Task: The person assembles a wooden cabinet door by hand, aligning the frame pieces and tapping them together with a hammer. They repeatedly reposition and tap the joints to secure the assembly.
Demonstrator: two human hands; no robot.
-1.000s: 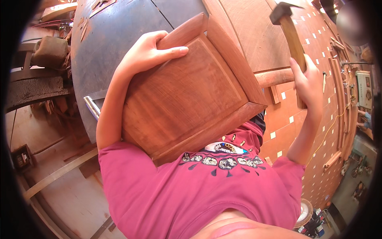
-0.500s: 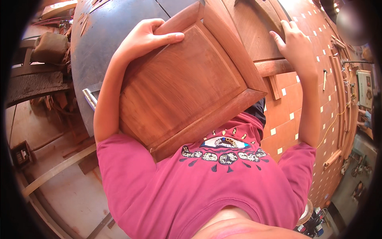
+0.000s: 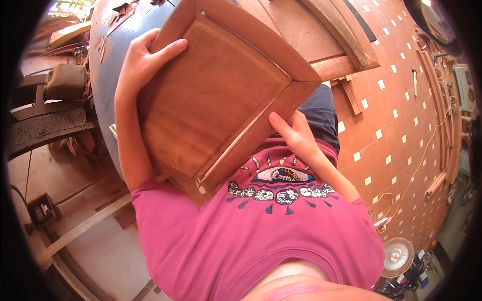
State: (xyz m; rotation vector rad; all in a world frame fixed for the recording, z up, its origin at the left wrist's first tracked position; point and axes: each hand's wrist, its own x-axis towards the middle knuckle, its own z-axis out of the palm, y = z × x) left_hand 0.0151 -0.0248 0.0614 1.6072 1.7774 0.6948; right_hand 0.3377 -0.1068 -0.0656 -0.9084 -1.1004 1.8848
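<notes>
A framed wooden panel, reddish brown with mitred frame corners, is held tilted in front of my body. My left hand grips its upper left frame edge, thumb over the face and fingers hidden behind. On the lower right edge, my right hand has its thumb on the frame, its fingers mostly hidden beneath. A pale gap shows between panel and frame along the near side. Just beyond lies a second wooden frame piece with a curved rail.
A dark round-edged table stands at the left, with wood scraps on top. Wooden beams and a brown jerrycan are farther left. On the tiled floor at right lie a hammer, long wood strips and a yellow cable. A fan is lower right.
My right hand has left the second frame piece and come down onto the held panel's near edge. The panel, with my left hand on it, has shifted left and tilted.
</notes>
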